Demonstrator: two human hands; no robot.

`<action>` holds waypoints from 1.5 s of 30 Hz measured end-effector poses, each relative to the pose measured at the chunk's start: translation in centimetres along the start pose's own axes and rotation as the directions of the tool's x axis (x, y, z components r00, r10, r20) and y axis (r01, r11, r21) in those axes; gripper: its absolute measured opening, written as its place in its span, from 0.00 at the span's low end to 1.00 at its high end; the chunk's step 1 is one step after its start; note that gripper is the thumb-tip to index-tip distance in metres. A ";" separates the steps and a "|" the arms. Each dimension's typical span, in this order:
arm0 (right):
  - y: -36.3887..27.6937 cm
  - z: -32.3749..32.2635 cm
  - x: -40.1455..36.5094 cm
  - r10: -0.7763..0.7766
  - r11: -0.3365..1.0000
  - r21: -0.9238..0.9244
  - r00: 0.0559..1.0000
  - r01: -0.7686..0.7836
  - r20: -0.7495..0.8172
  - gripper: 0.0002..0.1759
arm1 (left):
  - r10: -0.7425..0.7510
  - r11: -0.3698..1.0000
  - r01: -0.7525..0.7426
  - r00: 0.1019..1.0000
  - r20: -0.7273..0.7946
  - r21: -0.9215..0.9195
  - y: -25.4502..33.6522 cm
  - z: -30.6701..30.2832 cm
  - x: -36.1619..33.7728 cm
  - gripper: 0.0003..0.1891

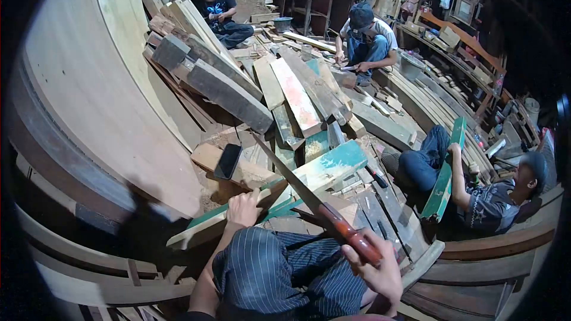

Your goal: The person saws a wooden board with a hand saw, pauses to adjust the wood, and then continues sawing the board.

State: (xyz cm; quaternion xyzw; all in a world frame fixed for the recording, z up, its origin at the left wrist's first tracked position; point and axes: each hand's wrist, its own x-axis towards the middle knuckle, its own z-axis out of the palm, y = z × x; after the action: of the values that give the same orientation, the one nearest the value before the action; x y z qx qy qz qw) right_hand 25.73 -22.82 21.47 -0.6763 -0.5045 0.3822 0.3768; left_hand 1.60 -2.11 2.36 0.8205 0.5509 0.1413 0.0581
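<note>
My right hand [377, 264] is wrapped round the red-brown wooden handle of a hand saw [291, 179]. The blade points up and to the left, over a plank with green and white paint [333, 166]. My left hand [242, 208] rests on that plank's left part, near my bent knee, with its fingers over the upper edge. Whether the blade touches the wood I cannot tell. A black phone [228, 161] lies on a wood block [256, 175] just beyond my left hand.
Stacked beams [229, 92] and boards lie ahead. Two people [219, 12] [366, 38] sit or crouch at the back; a third person [493, 196] at right holds a green beam [445, 172]. Large curved boards [77, 83] stand at left. A dark-handled tool [378, 178] lies right of the plank.
</note>
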 end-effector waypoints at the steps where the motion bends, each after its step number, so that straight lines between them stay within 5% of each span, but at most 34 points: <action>1: 1.0 -0.2 0.1 -0.028 0.997 0.066 0.999 0.029 -0.024 0.14 | 0.032 0.999 -0.033 0.999 -0.025 -0.021 -0.2 0.6 -0.2 0.24; 4: 0.2 -0.2 0.0 0.113 0.975 0.200 0.992 -0.099 -0.057 0.12 | 0.034 0.999 -0.034 0.999 -0.031 0.004 -0.1 0.7 -0.3 0.24; 8: 1.8 2.4 2.6 -0.115 0.977 0.169 0.987 0.133 -0.110 0.12 | 0.042 0.999 -0.042 0.999 -0.034 -0.003 -0.9 1.2 0.2 0.24; 10: 0.5 4.6 4.4 -0.225 0.974 -0.013 0.960 0.226 -0.163 0.13 | 0.059 0.998 -0.059 0.997 0.044 0.000 -0.7 0.9 0.0 0.27; 12: 2.7 7.4 7.7 -0.226 0.962 0.112 0.958 0.248 -0.177 0.14 | 0.077 0.997 -0.077 0.997 0.010 -0.017 -0.6 1.4 -0.5 0.27; 16: 2.1 7.5 8.5 -0.274 0.957 0.044 0.946 0.285 -0.173 0.15 | -0.010 1.000 0.010 0.999 0.033 0.011 -0.4 0.6 -0.2 0.26; 26: 2.2 -0.9 0.4 -0.034 0.999 0.018 0.999 0.034 0.021 0.12 | 0.008 1.000 -0.008 0.999 0.046 0.000 -0.1 0.3 0.0 0.26; 31: 1.3 1.0 1.1 0.093 0.944 0.324 0.991 -0.056 -0.100 0.10 | 0.037 0.999 -0.037 0.999 0.032 -0.001 -0.4 0.3 0.0 0.26; 37: 2.3 7.7 6.6 -0.306 0.952 -0.033 0.932 0.305 -0.196 0.11 | 0.009 1.000 -0.008 0.999 0.040 -0.010 -0.7 1.6 -0.3 0.25; 41: 2.4 7.7 8.2 -0.195 0.962 0.153 0.962 0.226 -0.191 0.12 | -0.032 0.999 0.033 0.999 0.019 -0.033 -1.5 1.5 0.3 0.26; 42: 1.5 7.1 7.3 -0.062 0.963 0.250 0.987 0.099 -0.148 0.12 | -0.051 0.999 0.051 0.999 0.012 -0.010 -0.7 0.7 0.1 0.26; 45: 2.2 5.1 5.4 -0.079 0.979 0.179 0.988 0.102 -0.131 0.12 | -0.051 0.999 0.051 0.998 0.035 0.006 -0.6 0.5 0.5 0.27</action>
State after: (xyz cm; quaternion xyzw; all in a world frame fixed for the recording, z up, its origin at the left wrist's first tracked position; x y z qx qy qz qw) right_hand 23.04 -17.43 16.62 -0.6369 -0.4731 0.3673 0.4855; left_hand 1.42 -1.40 1.84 0.8085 0.5710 0.1239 0.0694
